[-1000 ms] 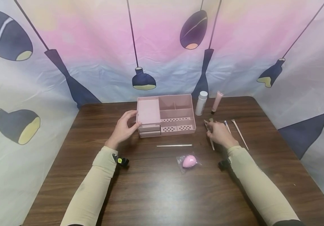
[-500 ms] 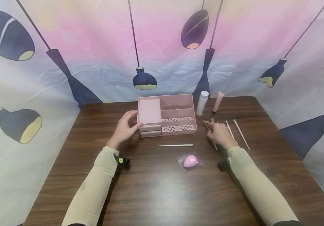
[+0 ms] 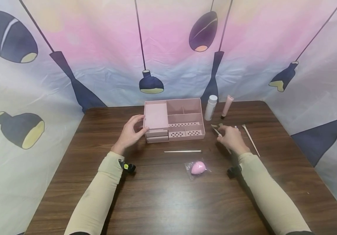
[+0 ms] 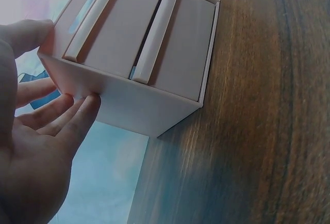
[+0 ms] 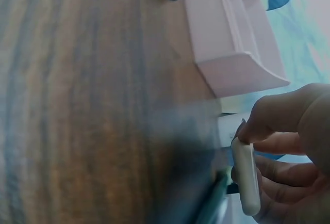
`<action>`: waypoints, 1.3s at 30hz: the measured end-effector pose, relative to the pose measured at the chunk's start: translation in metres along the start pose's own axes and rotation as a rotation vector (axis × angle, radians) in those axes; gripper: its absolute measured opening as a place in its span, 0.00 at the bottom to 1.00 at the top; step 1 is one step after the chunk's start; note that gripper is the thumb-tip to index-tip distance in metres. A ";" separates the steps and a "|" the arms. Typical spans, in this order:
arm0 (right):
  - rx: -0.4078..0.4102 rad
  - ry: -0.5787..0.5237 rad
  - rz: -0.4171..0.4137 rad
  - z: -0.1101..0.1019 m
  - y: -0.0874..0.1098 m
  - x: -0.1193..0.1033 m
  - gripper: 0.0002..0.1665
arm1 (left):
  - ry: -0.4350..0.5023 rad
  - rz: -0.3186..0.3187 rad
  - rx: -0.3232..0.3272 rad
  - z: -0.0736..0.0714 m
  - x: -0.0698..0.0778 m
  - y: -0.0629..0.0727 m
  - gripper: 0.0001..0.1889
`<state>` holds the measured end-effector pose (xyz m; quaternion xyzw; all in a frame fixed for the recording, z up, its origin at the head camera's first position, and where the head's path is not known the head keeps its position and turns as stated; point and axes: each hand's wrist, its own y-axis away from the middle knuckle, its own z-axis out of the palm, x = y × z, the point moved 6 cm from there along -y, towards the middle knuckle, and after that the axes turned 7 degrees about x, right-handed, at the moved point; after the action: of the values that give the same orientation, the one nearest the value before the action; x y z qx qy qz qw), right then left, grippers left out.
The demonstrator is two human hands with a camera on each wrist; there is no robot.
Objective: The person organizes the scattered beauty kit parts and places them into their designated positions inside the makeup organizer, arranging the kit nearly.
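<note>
My left hand [image 3: 130, 133] touches the left end of a pink makeup organizer [image 3: 185, 107]. Its fingertips lie on the side wall and the thumb on the front edge, as the left wrist view shows. My right hand [image 3: 231, 139] pinches a makeup brush [image 5: 246, 177] with a pale handle between thumb and fingers, right of the organizer. Two brush heads show beside these fingertips in the head view; the hand covers most of the handles. Another pale makeup brush [image 3: 251, 141] lies to its right, and one small brush end [image 3: 236, 127] peeks out behind the knuckles.
A white bottle [image 3: 210, 107] and a pink tube [image 3: 227, 106] stand behind the right hand. One thin brush [image 3: 183, 151] lies in front of the organizer. Nearer is a pink makeup sponge [image 3: 198, 167] in clear wrapping. All rest on a brown wooden table [image 3: 168, 202].
My right hand has shifted slightly to the right, and the brush in it has moved along. The small brush behind it is now mostly covered. My left hand stays on the organizer.
</note>
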<state>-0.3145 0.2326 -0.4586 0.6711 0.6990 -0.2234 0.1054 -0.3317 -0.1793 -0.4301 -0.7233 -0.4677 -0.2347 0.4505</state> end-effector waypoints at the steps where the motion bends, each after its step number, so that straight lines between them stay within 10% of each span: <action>1: 0.007 -0.007 -0.001 -0.002 0.000 -0.001 0.25 | 0.000 -0.001 -0.001 0.000 0.000 0.000 0.29; 17: 0.172 -0.095 -0.096 -0.041 -0.004 -0.043 0.22 | 0.019 -0.021 -0.003 0.000 -0.002 0.000 0.29; 39: 0.117 -0.311 -0.175 -0.055 -0.031 -0.146 0.22 | 0.070 -0.003 0.005 0.000 0.001 0.000 0.30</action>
<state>-0.3254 0.1280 -0.3396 0.5702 0.7157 -0.3730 0.1531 -0.3311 -0.1788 -0.4296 -0.7129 -0.4532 -0.2595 0.4680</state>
